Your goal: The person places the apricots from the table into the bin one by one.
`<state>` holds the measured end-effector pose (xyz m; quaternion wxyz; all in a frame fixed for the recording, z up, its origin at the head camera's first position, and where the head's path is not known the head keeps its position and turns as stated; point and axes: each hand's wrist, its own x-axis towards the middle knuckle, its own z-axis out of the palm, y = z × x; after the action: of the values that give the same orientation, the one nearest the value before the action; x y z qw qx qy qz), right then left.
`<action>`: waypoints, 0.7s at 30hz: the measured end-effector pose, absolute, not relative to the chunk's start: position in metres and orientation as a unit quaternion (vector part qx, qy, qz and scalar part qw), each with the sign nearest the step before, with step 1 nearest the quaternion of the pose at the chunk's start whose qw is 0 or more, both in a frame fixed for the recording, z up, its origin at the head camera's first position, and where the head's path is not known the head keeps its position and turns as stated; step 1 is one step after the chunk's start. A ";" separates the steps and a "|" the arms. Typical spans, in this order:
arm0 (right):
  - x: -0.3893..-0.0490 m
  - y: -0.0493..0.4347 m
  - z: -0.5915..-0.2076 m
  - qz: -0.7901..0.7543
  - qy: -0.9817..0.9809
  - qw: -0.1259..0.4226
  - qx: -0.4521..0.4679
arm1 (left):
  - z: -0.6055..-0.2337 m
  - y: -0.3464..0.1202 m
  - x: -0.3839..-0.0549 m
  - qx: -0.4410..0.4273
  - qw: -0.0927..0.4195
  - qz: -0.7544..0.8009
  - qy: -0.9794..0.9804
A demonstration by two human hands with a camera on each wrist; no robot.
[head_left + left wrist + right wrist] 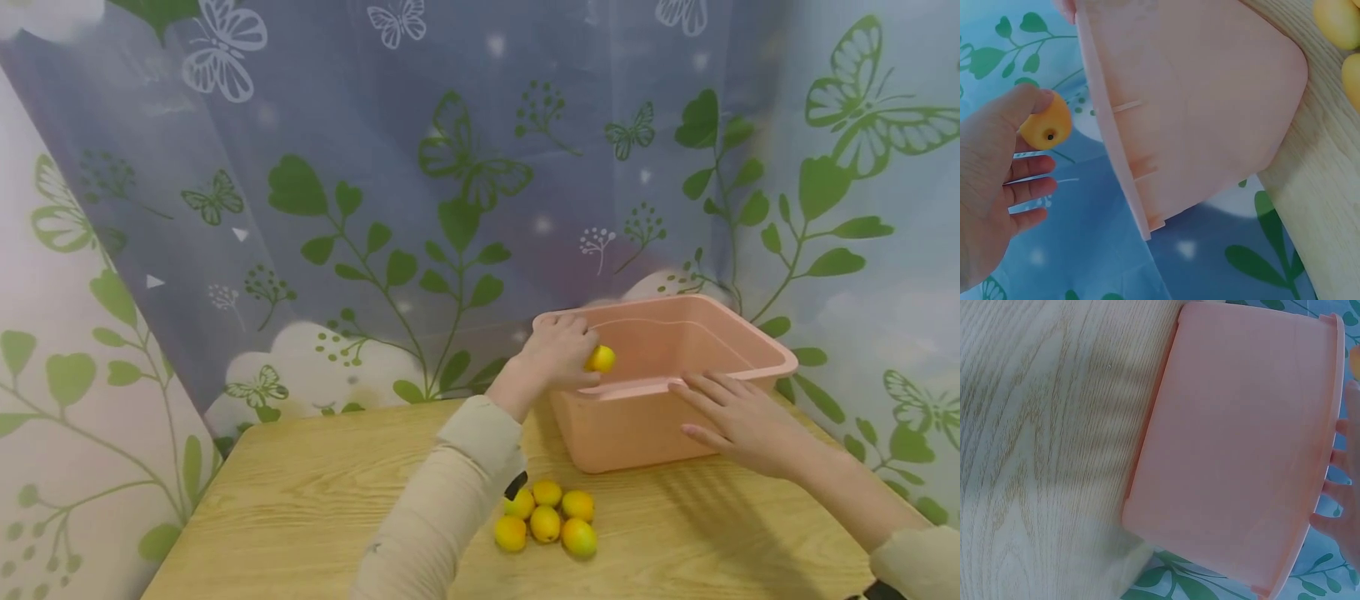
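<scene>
A small yellow-orange fruit (602, 359) is pinched between the thumb and fingers of my left hand (557, 352), over the left end of a pink plastic tub (637, 435). In the left wrist view the fruit (1047, 122) shows a dark stem spot, and the other fingers (1030, 187) extend below it. My right hand (753, 423) rests at the tub's near rim with its fingers spread. From the right wrist, the fingertips of that hand (1346, 481) meet the rim. The tub's floor is hidden in the head view.
Several similar yellow fruits (545, 524) lie grouped on the wooden table (315, 500), in front of the tub and beside my left sleeve. A curtain (360, 275) printed with leaves and butterflies hangs close behind the table and along its right side.
</scene>
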<state>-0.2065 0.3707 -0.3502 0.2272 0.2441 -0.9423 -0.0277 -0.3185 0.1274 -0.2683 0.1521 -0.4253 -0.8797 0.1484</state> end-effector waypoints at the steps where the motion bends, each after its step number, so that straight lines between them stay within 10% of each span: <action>1: -0.207 0.370 -0.350 -0.028 -0.942 0.228 0.244 | -0.270 0.127 -0.319 -0.427 0.151 0.148 -0.879; 21: -0.208 0.370 -0.353 -0.028 -0.939 0.237 0.249 | -0.278 0.111 -0.319 -0.428 0.162 0.187 -0.870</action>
<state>-0.2080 0.3702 -0.3530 0.2368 0.2495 -0.9386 -0.0283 -0.3192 0.1110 -0.2780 0.1618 -0.4275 -0.8695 0.1870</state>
